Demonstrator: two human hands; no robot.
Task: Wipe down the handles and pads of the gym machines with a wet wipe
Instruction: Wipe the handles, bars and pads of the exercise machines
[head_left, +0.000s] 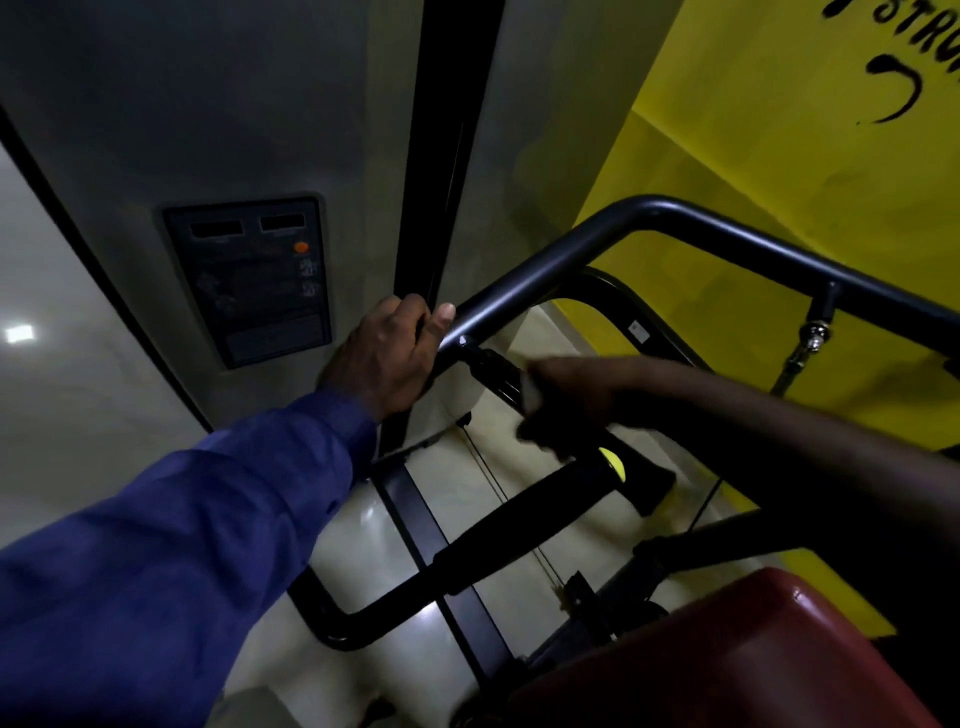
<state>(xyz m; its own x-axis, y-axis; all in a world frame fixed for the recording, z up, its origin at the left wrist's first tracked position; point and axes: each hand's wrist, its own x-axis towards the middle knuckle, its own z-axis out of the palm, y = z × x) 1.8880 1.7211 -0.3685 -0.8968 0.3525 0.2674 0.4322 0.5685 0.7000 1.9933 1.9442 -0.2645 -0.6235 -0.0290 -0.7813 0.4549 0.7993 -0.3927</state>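
Note:
My left hand (387, 358), in a blue sleeve, grips the lower end of a black bent bar (644, 221) of the gym machine, thumb lying along the tube. My right hand (566, 402) is blurred and curls round a short black handle (493, 366) that branches off the bar, with a pale wet wipe (531, 391) showing at the fingers. A second black padded grip (524, 519) with a yellow end cap (613, 460) lies below the right hand. A red seat pad (737, 654) fills the lower right.
The machine's grey shroud (218, 130) carries a dark label panel (254, 280) at left, with a black slot (447, 156) beside it. A yellow wall (779, 156) stands at right. Thin cables (498, 493) and black frame tubes (332, 618) cross the glossy floor below.

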